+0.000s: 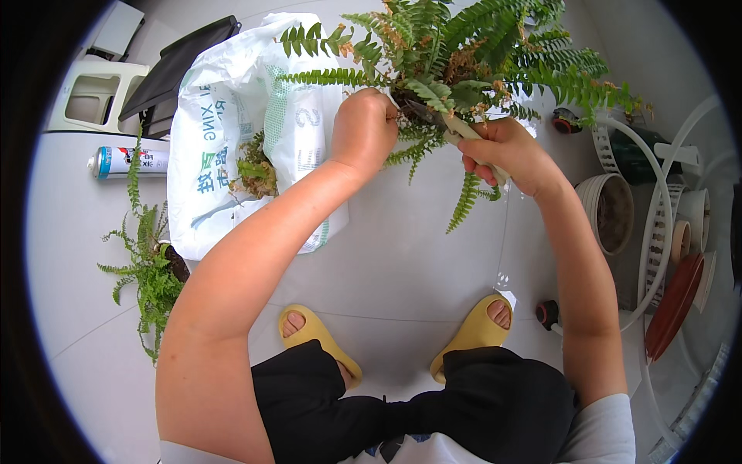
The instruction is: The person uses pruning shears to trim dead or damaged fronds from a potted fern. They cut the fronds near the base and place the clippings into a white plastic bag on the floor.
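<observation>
A large potted fern [429, 64] with green fronds and some brown, dry leaflets stands in front of me. My right hand [501, 152] grips the pale handles of pruning shears [472, 142], whose dark blades lie among the stems at the fern's base. Just left of the blades, my left hand [368, 124] is closed at the stems, its fingertips pinched together; what lies between them is too small to tell. Left of the fern, an open white plastic bag [203, 168] holds fern cuttings [255, 174], partly behind my left forearm.
A smaller fern [153, 272] and a spray can [130, 162] are at the left, below a cream plastic stool [95, 95] and a black folding item [179, 64]. Empty pots [606, 211], a white hose [666, 191] and a reddish-brown dish [675, 307] lie along the right.
</observation>
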Action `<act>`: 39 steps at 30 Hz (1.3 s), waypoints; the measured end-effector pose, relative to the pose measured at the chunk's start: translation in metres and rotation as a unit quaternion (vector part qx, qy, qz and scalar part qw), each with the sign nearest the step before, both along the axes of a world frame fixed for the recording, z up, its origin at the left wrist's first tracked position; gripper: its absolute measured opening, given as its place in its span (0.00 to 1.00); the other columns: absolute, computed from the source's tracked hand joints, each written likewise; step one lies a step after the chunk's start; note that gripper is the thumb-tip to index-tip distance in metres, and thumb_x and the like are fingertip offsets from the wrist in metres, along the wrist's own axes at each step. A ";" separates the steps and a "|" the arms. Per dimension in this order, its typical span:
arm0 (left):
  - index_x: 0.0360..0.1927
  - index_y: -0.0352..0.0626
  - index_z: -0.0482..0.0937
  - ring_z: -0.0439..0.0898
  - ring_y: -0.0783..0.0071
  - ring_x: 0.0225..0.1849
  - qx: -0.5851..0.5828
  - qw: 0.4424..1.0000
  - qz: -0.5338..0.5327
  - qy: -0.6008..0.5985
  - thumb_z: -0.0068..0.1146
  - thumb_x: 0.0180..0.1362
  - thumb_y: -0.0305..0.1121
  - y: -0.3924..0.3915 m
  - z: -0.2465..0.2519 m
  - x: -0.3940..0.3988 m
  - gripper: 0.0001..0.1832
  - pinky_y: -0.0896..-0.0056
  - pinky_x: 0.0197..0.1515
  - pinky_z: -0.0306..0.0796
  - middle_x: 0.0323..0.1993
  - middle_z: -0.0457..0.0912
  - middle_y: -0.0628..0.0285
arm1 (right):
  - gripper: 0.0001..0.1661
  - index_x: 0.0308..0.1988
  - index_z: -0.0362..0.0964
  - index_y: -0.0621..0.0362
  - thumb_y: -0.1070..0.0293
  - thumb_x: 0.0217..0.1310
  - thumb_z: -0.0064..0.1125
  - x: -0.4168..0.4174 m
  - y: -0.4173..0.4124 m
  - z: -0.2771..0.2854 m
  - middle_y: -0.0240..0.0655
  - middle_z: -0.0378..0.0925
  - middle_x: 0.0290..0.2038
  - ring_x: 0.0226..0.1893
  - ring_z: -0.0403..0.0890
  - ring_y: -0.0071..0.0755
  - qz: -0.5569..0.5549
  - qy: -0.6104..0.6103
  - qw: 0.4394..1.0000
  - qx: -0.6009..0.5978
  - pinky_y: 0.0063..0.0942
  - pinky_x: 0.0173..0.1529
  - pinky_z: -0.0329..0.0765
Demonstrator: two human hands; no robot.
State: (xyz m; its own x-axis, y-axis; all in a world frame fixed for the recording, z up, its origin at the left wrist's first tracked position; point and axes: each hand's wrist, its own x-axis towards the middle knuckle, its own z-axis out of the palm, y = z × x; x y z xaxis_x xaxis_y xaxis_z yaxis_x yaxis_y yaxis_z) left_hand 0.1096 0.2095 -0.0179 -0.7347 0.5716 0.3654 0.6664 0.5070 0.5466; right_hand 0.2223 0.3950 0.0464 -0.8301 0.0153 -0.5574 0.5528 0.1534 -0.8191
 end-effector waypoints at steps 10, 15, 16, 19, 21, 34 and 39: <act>0.25 0.33 0.80 0.80 0.76 0.34 0.067 0.978 -0.131 -0.147 0.56 0.43 0.17 -0.022 0.066 -0.013 0.04 0.77 0.39 0.75 0.31 0.82 0.60 | 0.18 0.34 0.72 0.67 0.60 0.53 0.53 0.026 -0.001 0.010 0.34 0.76 0.27 0.21 0.72 0.21 0.005 0.053 0.996 -0.071 0.20 0.25 0.67; 0.31 0.32 0.79 0.79 0.75 0.38 0.085 0.981 -0.110 -0.132 0.53 0.50 0.16 -0.069 0.108 -0.008 0.06 0.76 0.43 0.74 0.38 0.79 0.58 | 0.23 0.37 0.74 0.67 0.56 0.49 0.55 0.036 -0.025 0.027 0.35 0.76 0.29 0.26 0.74 0.23 0.064 0.084 0.990 -0.091 0.20 0.31 0.69; 0.32 0.32 0.79 0.79 0.74 0.38 0.100 0.982 -0.095 -0.131 0.53 0.51 0.16 -0.080 0.111 -0.006 0.06 0.76 0.44 0.74 0.39 0.79 0.57 | 0.29 0.51 0.69 0.67 0.63 0.50 0.56 0.039 -0.032 0.029 0.33 0.75 0.27 0.25 0.73 0.21 0.065 0.084 0.986 -0.126 0.20 0.30 0.70; 0.31 0.32 0.79 0.79 0.75 0.37 0.225 0.956 0.005 -0.188 0.55 0.52 0.17 -0.112 0.110 -0.003 0.03 0.78 0.43 0.74 0.41 0.79 0.57 | 0.31 0.56 0.66 0.62 0.66 0.50 0.54 0.045 -0.052 0.029 0.28 0.73 0.25 0.23 0.70 0.17 0.138 0.093 0.983 -0.076 0.19 0.29 0.69; 0.33 0.30 0.77 0.79 0.73 0.39 0.302 0.913 0.068 -0.266 0.55 0.54 0.18 -0.135 0.104 -0.013 0.03 0.76 0.46 0.74 0.42 0.78 0.54 | 0.31 0.56 0.66 0.62 0.66 0.50 0.53 0.046 -0.060 0.029 0.27 0.73 0.24 0.23 0.69 0.17 0.151 0.102 0.978 -0.099 0.19 0.29 0.68; 0.54 0.32 0.70 0.79 0.65 0.39 -0.069 0.921 0.267 -0.273 0.53 0.56 0.28 -0.174 0.028 -0.065 0.22 0.71 0.43 0.75 0.50 0.75 0.50 | 0.33 0.58 0.63 0.64 0.66 0.50 0.54 0.042 -0.087 0.031 0.31 0.75 0.31 0.27 0.71 0.19 0.143 0.073 0.976 -0.147 0.19 0.33 0.70; 0.45 0.38 0.78 0.80 0.58 0.39 -0.271 0.949 0.157 0.040 0.52 0.53 0.29 -0.174 0.048 -0.069 0.15 0.65 0.44 0.72 0.48 0.77 0.51 | 0.33 0.57 0.64 0.66 0.65 0.50 0.55 0.044 -0.080 0.032 0.34 0.75 0.33 0.28 0.72 0.21 0.093 0.045 0.983 -0.155 0.20 0.34 0.71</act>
State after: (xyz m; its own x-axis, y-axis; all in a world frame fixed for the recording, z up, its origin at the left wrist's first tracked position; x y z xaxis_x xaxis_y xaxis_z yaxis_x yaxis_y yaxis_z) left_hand 0.0405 0.0358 0.0303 -0.8823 0.4488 0.1420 0.4640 0.8799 0.1025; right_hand 0.2663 0.3154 0.0780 -0.8483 -0.3002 -0.4362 0.4628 -0.0200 -0.8862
